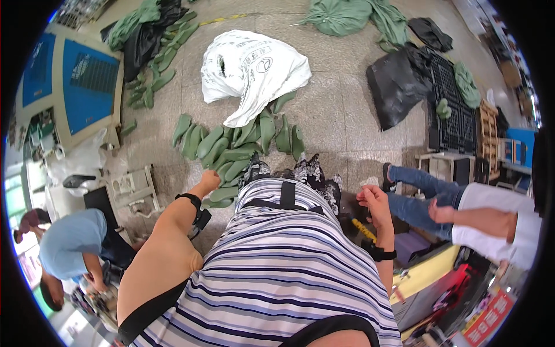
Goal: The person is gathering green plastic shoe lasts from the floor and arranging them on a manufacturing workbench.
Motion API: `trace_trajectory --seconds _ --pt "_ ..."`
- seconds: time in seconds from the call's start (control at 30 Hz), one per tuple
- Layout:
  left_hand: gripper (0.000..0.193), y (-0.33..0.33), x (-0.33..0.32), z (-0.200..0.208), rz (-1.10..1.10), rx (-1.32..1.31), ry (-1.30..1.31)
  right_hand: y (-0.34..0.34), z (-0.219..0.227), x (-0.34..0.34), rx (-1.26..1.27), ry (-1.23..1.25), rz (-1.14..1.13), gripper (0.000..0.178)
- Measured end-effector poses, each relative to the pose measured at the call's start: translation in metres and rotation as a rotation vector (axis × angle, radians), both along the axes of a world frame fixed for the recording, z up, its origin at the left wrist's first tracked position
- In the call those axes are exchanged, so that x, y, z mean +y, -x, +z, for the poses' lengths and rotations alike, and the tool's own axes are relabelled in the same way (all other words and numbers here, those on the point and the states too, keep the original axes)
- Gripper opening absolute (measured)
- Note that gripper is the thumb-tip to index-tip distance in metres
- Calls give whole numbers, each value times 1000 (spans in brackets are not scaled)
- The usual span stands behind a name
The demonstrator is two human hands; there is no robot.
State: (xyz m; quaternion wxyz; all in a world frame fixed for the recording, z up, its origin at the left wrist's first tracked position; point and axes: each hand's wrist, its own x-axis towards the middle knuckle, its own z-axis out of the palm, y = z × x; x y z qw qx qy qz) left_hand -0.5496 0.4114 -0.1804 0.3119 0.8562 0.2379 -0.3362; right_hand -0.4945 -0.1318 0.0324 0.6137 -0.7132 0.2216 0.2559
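Note:
Green shoe lasts (214, 147) lie in a loose pile on the floor before my feet. Just left of the pile's near end is my left hand (210, 180); its fingers curl down out of sight, so whether it grips anything is hidden. My right hand (377, 203) is raised at my right side, fingers loosely bent and apart, with nothing visible in it. Beyond the pile a white woven sack (254, 66) rests on the floor, its loose end draped over the nearest lasts.
More green lasts (153, 84) lie far left beside a blue-panelled cabinet (87, 84). Black bag (399, 87), green sacks (338, 16) and black pallet (454, 127) stand at right. A person in white (491, 214) is close on my right; another in blue (72, 240) bends at left.

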Motion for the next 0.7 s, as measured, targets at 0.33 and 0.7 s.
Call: trace_trajectory --seconds 0.33,0.7 --pt "13 -36 -174 1 552 115 121 -181 -58 -119 117 38 259 26" --pt "23 -128 -381 43 618 1 246 -397 -76 -237 259 196 484 22"
